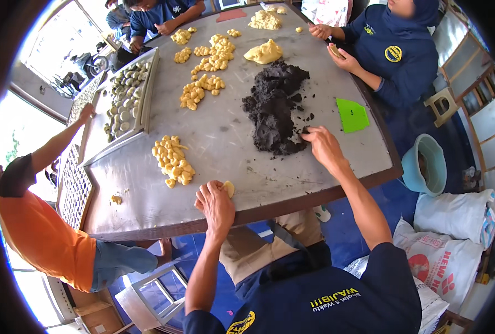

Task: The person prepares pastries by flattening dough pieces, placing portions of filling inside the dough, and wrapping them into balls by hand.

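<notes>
A: Identify the primary item and its location

B: The primary item is a flat yellow dough piece [229, 190]. It is located at the thumb side of the left hand [215, 205], by the near edge of the metal-topped table [292, 181]

A: Specify the state of the left hand

B: The fingers are curled inward, with the dough piece against the thumb side. The exact grip is hidden behind the knuckles

A: Specify the state of the right hand [326, 146]

B: The fingertips are drawn together at the near right edge of a dark crumbly mass [275, 106]. Whether they pinch a portion cannot be told. The mass extends beyond this hand and to its left. A green sheet [353, 115] lies beyond the hand and to its right

A: List the surrounding items

B: A cluster of small dough balls [172, 161] lies beyond the left hand, to its left. Further clusters [217, 53] and a large dough lump [264, 52] lie well beyond both hands. A tray [149, 92] of round pieces [124, 108] stands farther to the left. Well to the right of the right hand are a light blue tub [412, 167] and white sacks [453, 217]. Beyond that hand, a co-worker in dark clothing [400, 72] holds a small piece [336, 52]
</notes>
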Available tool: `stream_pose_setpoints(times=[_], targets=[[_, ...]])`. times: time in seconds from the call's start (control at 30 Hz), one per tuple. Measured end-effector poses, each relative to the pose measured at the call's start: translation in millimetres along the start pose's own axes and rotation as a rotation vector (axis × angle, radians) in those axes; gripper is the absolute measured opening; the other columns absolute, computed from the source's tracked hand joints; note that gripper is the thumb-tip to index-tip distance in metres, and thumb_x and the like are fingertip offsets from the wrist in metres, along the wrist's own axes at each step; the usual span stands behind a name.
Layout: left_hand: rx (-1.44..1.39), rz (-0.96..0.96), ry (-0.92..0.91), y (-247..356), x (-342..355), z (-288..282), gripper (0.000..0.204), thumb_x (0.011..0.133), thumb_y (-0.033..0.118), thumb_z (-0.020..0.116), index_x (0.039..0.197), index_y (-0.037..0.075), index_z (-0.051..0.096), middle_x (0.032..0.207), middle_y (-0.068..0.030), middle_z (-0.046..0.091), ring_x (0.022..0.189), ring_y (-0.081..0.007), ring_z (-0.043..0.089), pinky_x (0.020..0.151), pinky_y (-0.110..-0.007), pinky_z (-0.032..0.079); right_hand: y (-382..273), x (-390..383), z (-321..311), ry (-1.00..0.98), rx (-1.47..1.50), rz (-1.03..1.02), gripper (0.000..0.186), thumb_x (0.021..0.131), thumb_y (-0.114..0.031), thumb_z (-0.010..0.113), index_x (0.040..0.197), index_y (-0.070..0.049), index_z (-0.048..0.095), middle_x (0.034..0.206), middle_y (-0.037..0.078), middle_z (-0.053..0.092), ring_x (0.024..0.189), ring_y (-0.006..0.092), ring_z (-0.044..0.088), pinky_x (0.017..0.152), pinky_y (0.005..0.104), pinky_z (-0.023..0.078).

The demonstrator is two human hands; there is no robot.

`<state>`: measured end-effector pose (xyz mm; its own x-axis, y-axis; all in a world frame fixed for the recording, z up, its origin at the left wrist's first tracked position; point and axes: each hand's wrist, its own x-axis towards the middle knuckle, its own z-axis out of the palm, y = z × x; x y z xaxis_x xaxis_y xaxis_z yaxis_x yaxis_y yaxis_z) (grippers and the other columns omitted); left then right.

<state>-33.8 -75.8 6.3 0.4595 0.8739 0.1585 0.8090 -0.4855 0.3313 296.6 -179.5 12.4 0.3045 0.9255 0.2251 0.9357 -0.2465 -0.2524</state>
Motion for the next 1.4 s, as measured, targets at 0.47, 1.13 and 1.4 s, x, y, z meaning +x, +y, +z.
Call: stream_pose_setpoints(times=[0.47, 1.13, 1.4], targets=[[-1.348, -0.378, -0.202, 40, 23, 23, 0.037, 0.105, 0.027, 0.061, 0.117, -0.007, 0.069, 0.103, -0.0099, 0.072, 0.093, -0.0146, 0.069, 0.083, -0.029, 0.061, -99, -41, -21, 0.233, 0.584, 0.061, 0.051, 0.083, 0.010, 0.064, 0.134, 0.003, 0.060, 0.114, 0.025, 0.063, 0.102, 0.0418, 0.062, 0.090, 0.0450, 0.053], [-0.568, -0.004, -0.134, 23, 19, 27, 0.032, 0.085, 0.011, 0.073, 0.114, 0.005, 0.060, 0.089, -0.0238, 0.071, 0.090, -0.0450, 0.069, 0.073, -0.050, 0.055, -181, -32, 29, 0.150, 0.559, -0.127, 0.040, 0.082, 0.006, 0.073, 0.121, -0.001, 0.072, 0.107, 0.018, 0.070, 0.084, 0.0259, 0.071, 0.075, 0.0338, 0.057], [-0.786, 0.173, -0.157, 25, 20, 22, 0.025, 0.075, 0.008, 0.081, 0.096, 0.003, 0.068, 0.087, -0.0162, 0.072, 0.082, -0.0348, 0.071, 0.074, -0.040, 0.055, -142, -1, 18, -0.159, 0.785, 0.099, 0.056, 0.076, -0.011, 0.085, 0.130, -0.006, 0.069, 0.116, 0.020, 0.065, 0.106, 0.0353, 0.065, 0.091, 0.0409, 0.052]])
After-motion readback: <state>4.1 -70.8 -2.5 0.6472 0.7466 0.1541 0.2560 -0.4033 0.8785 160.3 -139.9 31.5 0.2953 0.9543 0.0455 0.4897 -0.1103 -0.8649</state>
